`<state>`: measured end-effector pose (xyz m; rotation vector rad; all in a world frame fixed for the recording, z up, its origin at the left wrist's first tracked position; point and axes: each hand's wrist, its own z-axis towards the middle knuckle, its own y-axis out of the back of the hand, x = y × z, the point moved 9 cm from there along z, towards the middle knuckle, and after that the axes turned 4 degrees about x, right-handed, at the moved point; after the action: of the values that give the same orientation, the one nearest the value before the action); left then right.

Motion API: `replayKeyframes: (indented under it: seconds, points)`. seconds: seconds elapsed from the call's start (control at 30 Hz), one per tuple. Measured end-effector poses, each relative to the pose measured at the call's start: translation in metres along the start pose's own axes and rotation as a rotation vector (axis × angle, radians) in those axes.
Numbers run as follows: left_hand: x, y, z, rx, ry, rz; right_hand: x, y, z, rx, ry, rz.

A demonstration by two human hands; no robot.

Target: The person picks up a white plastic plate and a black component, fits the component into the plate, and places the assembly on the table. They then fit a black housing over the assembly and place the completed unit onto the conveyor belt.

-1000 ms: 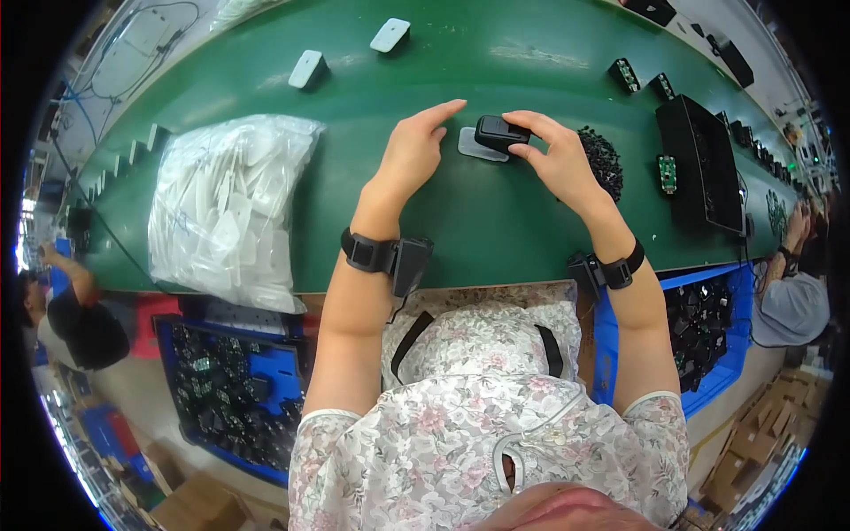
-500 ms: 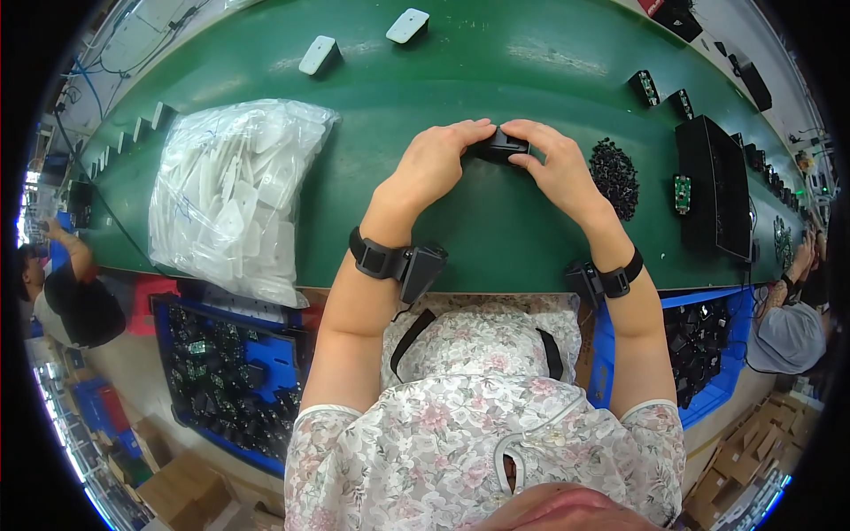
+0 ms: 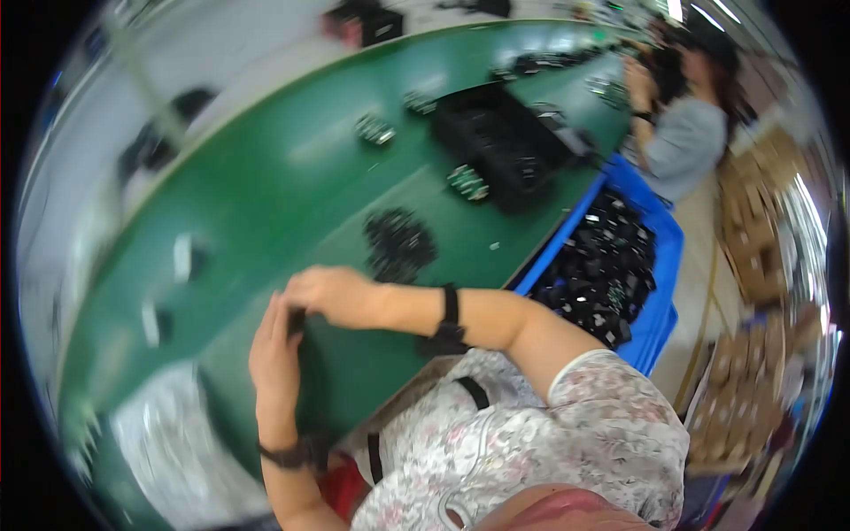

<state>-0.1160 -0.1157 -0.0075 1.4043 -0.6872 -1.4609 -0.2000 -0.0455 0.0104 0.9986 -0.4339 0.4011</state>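
Note:
Together, my left hand point(image 3: 275, 354) and my right hand point(image 3: 332, 295) grip a small black block-shaped housing point(image 3: 297, 323) on the green table point(image 3: 257, 168). Fingers of both hands are closed round it and cover most of it; motion blur hides its detail. Just beyond my right hand lies a pile of small black parts point(image 3: 398, 243). Two black blocks with white tops, a farther white-topped block point(image 3: 184, 257) and a nearer white-topped block point(image 3: 154, 324), stand to the left of my hands. A clear plastic bag of white flat pieces point(image 3: 181, 447) lies near my left forearm.
A black open box point(image 3: 522, 164) stands past the pile, with a green circuit-board part point(image 3: 467, 182) beside it. Below the table edge, a blue crate point(image 3: 664, 310) holds many black parts. Another person point(image 3: 686, 137) sits farther along. Cardboard boxes point(image 3: 744, 380) stack at right.
The view has swung to the right, bringing the black box, crate and co-worker closer to the middle and blurring the picture. Both hands still hold the black housing.

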Motion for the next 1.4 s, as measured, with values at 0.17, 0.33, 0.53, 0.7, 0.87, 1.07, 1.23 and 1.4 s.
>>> replayKeyframes:
  seconds: [0.17, 0.33, 0.53, 0.7, 0.87, 1.07, 1.23, 1.4]
  points:
    - [-0.002, -0.005, 0.017, -0.149, -0.01, 0.176, -0.034, -0.002, 0.018, 0.359, -0.266, 0.213]
    - [0.021, -0.002, 0.051, -0.186, -0.042, 0.039, -0.065, 0.022, 0.005, 0.054, -0.324, 0.203]
    - [0.108, -0.014, 0.117, -0.057, 0.375, -0.767, -0.059, 0.094, -0.037, -0.177, -0.35, -0.254]
    - [0.145, -0.033, 0.153, 0.072, 0.508, -0.963, -0.057, 0.105, -0.071, -0.044, -0.456, -0.453]
    - [0.148, -0.032, 0.159, 0.211, 0.55, -0.883, -0.069, 0.089, -0.085, -0.104, -0.412, -0.403]
    - [0.158, -0.031, 0.153, 0.278, 0.619, -0.753, -0.069, 0.088, -0.089, -0.181, -0.362, -0.326]
    - [0.18, -0.02, 0.144, 0.22, 0.676, -0.622, -0.052, 0.097, -0.08, -0.216, -0.344, -0.332]
    - [0.091, 0.073, 0.114, -0.296, 0.372, 0.183, -0.054, 0.109, -0.093, -0.325, -0.397, -0.255]
